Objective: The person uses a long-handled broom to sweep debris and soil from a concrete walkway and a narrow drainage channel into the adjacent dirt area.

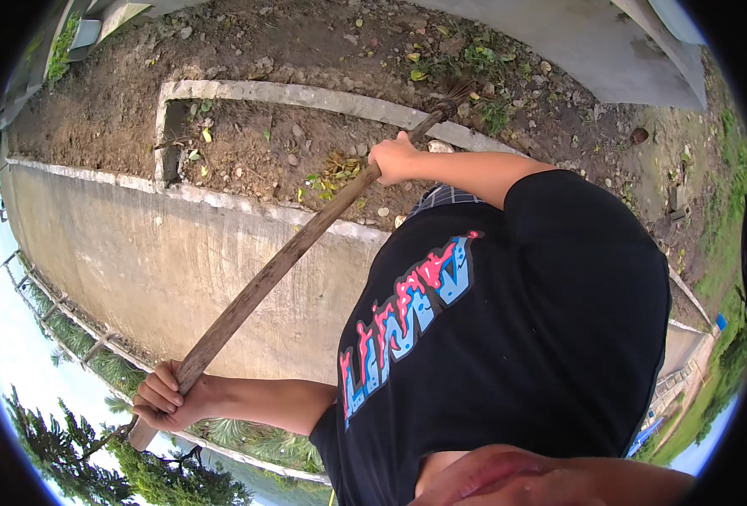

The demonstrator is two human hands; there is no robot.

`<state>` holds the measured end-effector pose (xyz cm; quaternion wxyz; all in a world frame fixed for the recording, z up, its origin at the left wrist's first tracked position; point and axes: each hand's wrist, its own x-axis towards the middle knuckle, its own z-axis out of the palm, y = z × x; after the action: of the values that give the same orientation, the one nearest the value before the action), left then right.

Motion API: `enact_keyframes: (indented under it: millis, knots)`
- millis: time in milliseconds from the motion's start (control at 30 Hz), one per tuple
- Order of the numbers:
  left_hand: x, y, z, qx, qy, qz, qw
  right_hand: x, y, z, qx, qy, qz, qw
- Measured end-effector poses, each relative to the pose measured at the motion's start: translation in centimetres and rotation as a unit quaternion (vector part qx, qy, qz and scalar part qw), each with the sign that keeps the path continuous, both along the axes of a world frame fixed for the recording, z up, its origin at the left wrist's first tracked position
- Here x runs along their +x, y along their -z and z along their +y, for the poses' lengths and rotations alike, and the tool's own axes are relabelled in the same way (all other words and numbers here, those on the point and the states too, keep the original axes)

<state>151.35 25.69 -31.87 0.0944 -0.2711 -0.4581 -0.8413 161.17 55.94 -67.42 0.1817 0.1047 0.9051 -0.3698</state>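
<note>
A long wooden pole [264, 278] runs slantwise across the view, from lower left to upper middle. My left hand [169, 396] is closed round it close to its lower-left end. Farther along, my right hand [394, 158] grips the same pole with the fingers wrapped round it. At its far end sits a dark head [449, 103] with thin, splayed strands or tines, over the low concrete curb and the soil; its exact kind is too small to tell. Near my right hand, a small heap of yellow and brown leaves [337, 171] lies on the dirt.
A low concrete curb [306, 95] borders a bed of bare soil [260, 139] with fallen leaves and stones. Beside it stretches a concrete surface [222, 278]. A grey concrete wall [576, 46] rises at the top right. Small weeds [496, 114] grow near the pole's far end.
</note>
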Motion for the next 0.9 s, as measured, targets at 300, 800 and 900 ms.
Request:
enact_keyframes:
  millis: [300,800,900]
  knots:
    - [6.8,-7.5,0.7,0.098,0.078,0.236,0.964,-3.5,-7.6,0.9,0.025,0.039,0.183,0.982]
    - [-5.7,9.6,2.6,0.103,0.126,-0.145,0.976,7.7,-0.5,6.3,0.069,0.07,-0.091,0.991]
    - [-3.5,5.5,1.2,0.145,0.109,-0.089,0.979,5.7,-3.6,6.8,0.086,0.058,-0.042,0.994]
